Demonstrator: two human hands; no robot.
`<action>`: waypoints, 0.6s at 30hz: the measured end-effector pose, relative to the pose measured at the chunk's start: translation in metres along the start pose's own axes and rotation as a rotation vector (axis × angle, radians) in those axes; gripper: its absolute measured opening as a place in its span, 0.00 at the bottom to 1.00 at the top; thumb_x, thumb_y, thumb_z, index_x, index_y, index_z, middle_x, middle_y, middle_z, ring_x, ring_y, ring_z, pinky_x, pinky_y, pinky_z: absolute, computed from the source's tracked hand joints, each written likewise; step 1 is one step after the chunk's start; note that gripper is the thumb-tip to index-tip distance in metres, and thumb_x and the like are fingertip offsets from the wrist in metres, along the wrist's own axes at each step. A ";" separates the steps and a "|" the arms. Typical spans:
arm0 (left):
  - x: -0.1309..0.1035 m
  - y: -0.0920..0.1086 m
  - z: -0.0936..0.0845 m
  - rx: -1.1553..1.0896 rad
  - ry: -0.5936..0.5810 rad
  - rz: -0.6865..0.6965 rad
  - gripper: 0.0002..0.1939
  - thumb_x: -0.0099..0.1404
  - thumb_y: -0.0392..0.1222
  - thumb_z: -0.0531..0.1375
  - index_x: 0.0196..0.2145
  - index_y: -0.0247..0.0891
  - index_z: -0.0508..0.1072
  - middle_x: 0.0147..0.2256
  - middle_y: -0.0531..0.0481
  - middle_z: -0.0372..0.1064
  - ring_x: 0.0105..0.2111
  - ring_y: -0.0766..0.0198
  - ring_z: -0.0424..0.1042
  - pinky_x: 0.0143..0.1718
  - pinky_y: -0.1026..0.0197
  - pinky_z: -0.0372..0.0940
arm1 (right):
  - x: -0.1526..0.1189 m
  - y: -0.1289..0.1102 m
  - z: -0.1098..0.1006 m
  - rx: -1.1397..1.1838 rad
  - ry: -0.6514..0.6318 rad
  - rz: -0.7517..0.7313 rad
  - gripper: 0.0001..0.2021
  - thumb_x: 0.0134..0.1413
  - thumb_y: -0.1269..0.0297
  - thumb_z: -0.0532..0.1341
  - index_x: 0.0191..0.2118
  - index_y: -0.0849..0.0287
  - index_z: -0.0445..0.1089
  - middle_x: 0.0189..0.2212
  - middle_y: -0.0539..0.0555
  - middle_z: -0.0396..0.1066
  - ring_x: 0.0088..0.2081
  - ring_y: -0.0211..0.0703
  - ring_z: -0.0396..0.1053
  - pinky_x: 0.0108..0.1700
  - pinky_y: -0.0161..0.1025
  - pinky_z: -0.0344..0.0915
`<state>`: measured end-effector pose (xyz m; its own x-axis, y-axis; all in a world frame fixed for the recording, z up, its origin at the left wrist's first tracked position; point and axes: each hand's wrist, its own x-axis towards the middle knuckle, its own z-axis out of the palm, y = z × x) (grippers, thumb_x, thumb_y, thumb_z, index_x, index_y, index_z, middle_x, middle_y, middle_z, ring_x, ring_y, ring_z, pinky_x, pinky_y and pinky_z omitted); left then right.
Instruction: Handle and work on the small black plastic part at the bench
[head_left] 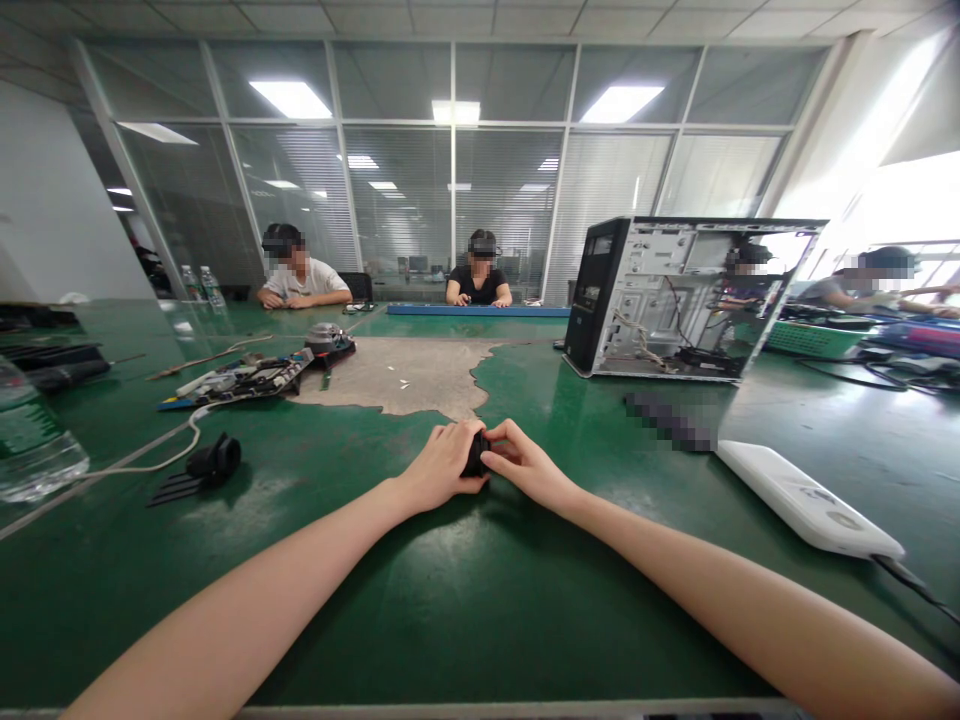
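Observation:
A small black part is between my two hands, just above or on the green table; its kind is mostly hidden by my fingers. My left hand wraps round it from the left, fingers closed over its top and thumb below. From the right, my right hand pinches its side with thumb and forefinger. To the left lies a black ring-shaped piece with flat ribbed strips. Beyond it a circuit board rests on the table beside a cooler-like unit.
An open computer case stands at the right. Nearer is a white power-bank-like box with a black cable. A water bottle stands at the left edge. Across the green table, several people sit. A green basket stands far right.

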<state>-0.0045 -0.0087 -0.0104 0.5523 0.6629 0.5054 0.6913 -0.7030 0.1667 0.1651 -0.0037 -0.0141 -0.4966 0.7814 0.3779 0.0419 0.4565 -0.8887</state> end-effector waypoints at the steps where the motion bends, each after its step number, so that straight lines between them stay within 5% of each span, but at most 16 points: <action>1: 0.000 0.000 0.000 -0.003 0.003 0.001 0.28 0.51 0.41 0.59 0.47 0.39 0.51 0.43 0.46 0.59 0.43 0.55 0.61 0.43 0.54 0.53 | 0.000 0.000 0.001 -0.007 0.020 0.012 0.10 0.49 0.60 0.56 0.36 0.57 0.58 0.33 0.49 0.63 0.36 0.36 0.66 0.39 0.38 0.65; 18: 0.001 0.000 0.001 -0.002 0.002 -0.005 0.27 0.50 0.41 0.59 0.47 0.39 0.52 0.42 0.46 0.60 0.42 0.55 0.61 0.42 0.54 0.53 | 0.002 0.003 -0.001 0.045 0.027 0.020 0.11 0.46 0.61 0.59 0.34 0.57 0.58 0.32 0.48 0.63 0.36 0.37 0.66 0.40 0.38 0.64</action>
<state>-0.0038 -0.0079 -0.0104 0.5479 0.6663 0.5059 0.6933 -0.7000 0.1711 0.1648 -0.0004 -0.0159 -0.4725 0.8018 0.3658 0.0122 0.4210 -0.9070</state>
